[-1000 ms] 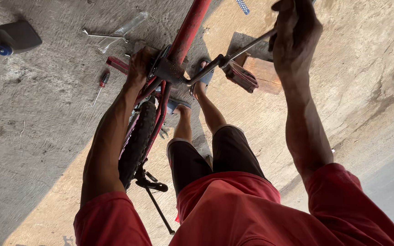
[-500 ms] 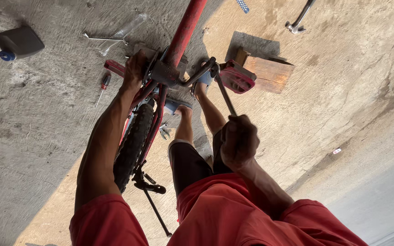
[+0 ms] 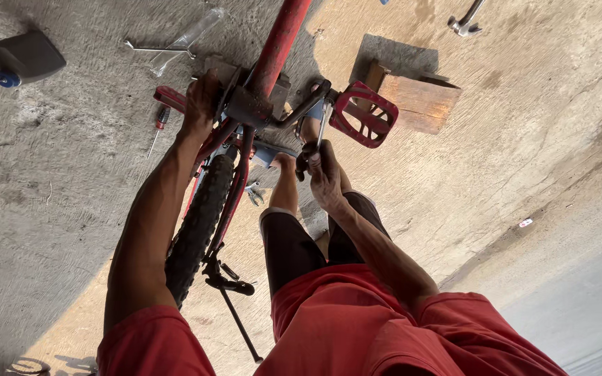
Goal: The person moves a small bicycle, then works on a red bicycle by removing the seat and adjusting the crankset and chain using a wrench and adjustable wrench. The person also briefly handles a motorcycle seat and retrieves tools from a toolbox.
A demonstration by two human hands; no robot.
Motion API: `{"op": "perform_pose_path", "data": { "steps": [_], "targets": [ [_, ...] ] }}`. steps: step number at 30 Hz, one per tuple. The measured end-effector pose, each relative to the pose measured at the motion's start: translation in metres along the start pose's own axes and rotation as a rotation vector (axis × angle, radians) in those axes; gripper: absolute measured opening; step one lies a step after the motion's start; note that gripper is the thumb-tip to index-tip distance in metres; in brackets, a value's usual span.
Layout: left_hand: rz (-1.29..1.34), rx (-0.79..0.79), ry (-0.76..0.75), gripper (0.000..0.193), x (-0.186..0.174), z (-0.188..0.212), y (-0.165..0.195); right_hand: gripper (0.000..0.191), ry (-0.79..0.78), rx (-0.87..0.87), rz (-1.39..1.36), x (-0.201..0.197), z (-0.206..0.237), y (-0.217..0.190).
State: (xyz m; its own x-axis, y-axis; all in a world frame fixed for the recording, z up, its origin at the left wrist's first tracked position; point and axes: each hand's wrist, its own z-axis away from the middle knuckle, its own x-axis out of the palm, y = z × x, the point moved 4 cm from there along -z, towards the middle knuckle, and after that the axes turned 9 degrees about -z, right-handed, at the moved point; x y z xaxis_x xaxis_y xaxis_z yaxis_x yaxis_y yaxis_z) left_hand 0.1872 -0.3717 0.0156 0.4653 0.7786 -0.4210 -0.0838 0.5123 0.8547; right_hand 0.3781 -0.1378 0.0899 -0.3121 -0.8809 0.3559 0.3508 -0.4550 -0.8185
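A red bicycle frame (image 3: 281, 42) stands below me with its black rear tyre (image 3: 200, 223) between my knees. My left hand (image 3: 200, 104) grips the left crank beside the bottom bracket (image 3: 249, 108). My right hand (image 3: 320, 167) is closed around the handle of a metal wrench (image 3: 323, 122) whose head sits on the crank arm (image 3: 304, 108), right next to the red pedal (image 3: 362, 115). The wrench points up from my fist toward the pedal axle.
A wooden block (image 3: 419, 103) lies just past the pedal. A screwdriver (image 3: 158, 125), a clear plastic bottle (image 3: 189, 38) and a dark oil can with a blue cap (image 3: 22, 59) lie on the concrete at left. A hammer (image 3: 465, 19) lies at the top right.
My right hand swung the wrench from high on the right down toward my lap, then brought it up close against the crank by the pedal. My left hand stayed on the left crank.
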Motion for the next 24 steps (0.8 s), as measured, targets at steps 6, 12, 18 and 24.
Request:
{"op": "perform_pose_path", "data": {
  "steps": [6,12,18,24],
  "targets": [
    [-0.003,-0.009,-0.004,0.041,0.000,-0.004,-0.001,0.036,0.026,0.037,-0.418,0.038,0.002,-0.010],
    [-0.160,0.121,0.042,0.041,0.000,-0.002,-0.002,0.035,0.029,-0.077,-0.277,0.037,-0.028,-0.035],
    [-0.112,0.029,0.019,0.036,0.005,-0.004,-0.007,0.047,0.079,-0.257,-0.049,0.094,0.051,-0.124],
    [-0.148,0.162,0.070,0.030,0.000,-0.005,0.009,0.033,0.139,-0.741,1.006,0.037,-0.018,-0.261]
  ]
}}
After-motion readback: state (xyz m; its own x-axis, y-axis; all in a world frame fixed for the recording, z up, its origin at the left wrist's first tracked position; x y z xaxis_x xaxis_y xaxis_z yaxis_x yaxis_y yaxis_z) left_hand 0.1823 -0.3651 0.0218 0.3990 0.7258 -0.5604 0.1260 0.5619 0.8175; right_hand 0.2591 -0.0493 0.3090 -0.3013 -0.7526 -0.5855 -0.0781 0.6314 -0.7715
